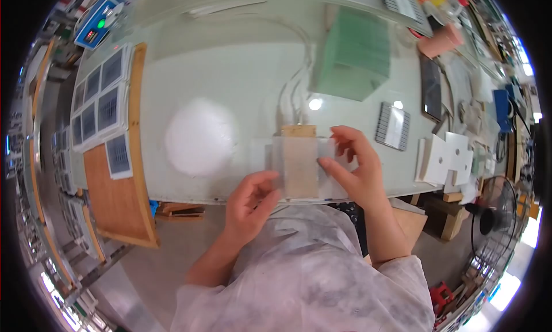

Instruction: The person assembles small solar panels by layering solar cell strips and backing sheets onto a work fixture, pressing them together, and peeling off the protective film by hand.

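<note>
A thin translucent sheet lies across a pale wooden block at the table's near edge; the block shows through it. My left hand is at the sheet's left edge, fingers loosely bent, with a gap between thumb and forefinger. On the other side, my right hand has its thumb at the sheet's right part and its fingers apart near the upper right corner. Whether either hand presses on the sheet I cannot tell. Thin tubes run over the table to the block's far end.
A white round pile lies left of the block. Behind stands a green translucent stack. To the right are a striped panel, a dark phone-like slab and white cards. Patterned sheets and a wooden-framed board occupy the left.
</note>
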`<state>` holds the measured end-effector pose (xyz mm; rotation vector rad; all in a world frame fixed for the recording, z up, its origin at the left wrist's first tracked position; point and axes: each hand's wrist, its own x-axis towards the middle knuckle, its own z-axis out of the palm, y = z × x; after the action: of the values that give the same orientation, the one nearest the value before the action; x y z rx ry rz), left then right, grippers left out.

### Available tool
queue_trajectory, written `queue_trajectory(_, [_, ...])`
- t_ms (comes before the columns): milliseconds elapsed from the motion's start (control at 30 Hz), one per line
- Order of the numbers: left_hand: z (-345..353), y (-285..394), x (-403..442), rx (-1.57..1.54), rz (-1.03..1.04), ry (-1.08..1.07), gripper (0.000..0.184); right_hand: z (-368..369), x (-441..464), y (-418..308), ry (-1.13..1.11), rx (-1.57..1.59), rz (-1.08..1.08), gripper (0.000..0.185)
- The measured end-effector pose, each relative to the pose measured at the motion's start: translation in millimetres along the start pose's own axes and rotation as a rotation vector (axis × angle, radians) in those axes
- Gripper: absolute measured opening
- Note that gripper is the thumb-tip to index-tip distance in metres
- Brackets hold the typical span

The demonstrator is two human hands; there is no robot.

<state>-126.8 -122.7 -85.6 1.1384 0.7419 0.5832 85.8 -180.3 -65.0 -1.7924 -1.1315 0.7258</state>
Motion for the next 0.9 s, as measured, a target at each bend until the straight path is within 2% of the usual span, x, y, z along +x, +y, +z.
queue_trajectory(100, [-1, 1, -2, 0.011, 0.002, 0.020, 0.033, 1, 2, -1, -0.035, 0.064, 0.045, 0.048])
queue_trajectory(200, [4, 2, -1, 0.005, 0.015, 0.026, 0.035, -16, 0, 4, -0.078, 0.051, 0.049, 0.057])
queue_trajectory(267, [4, 0, 3, -0.012, 0.024, 0.052, 0.036, -35, 5, 20, 0.085, 0.035, -0.243, 0.074])
queue_trajectory(300, [2, 0, 3, -0.010, 0.033, 0.042, 0.037, -52, 8, 24, 0.081, 0.028, -0.247, 0.074])
queue_trajectory(367, [0, 0, 2, 0.000, 0.041, 0.046, 0.038, -95, 13, 37, 0.129, -0.465, -0.322, 0.092])
queue_trajectory(400, [0, 1, 3, -0.004, 0.032, 0.043, 0.038, -106, 15, 43, 0.126, -0.459, -0.323, 0.092])
queue_trajectory(467, [1, 1, 4, -0.004, 0.020, 0.040, 0.038, -120, 16, 53, -0.035, -0.352, 0.039, 0.097])
queue_trajectory(600, [-1, 0, 3, -0.007, 0.038, 0.042, 0.039, -120, 14, 55, -0.043, -0.443, 0.003, 0.097])
queue_trajectory(733, [-1, -1, 3, 0.024, 0.051, 0.033, 0.039, -124, 10, 66, 0.026, -0.278, -0.071, 0.092])
queue_trajectory(833, [-3, -3, 0, 0.039, -0.003, 0.055, 0.037, -118, 6, 37, 0.086, -0.374, -0.239, 0.084])
queue_trajectory(867, [-4, -5, -1, 0.062, -0.016, 0.095, 0.037, -109, 4, 27, 0.077, -0.327, -0.282, 0.082])
queue_trajectory(900, [-5, -6, 1, 0.023, 0.020, 0.040, 0.035, -97, 3, 17, 0.069, -0.278, -0.324, 0.079])
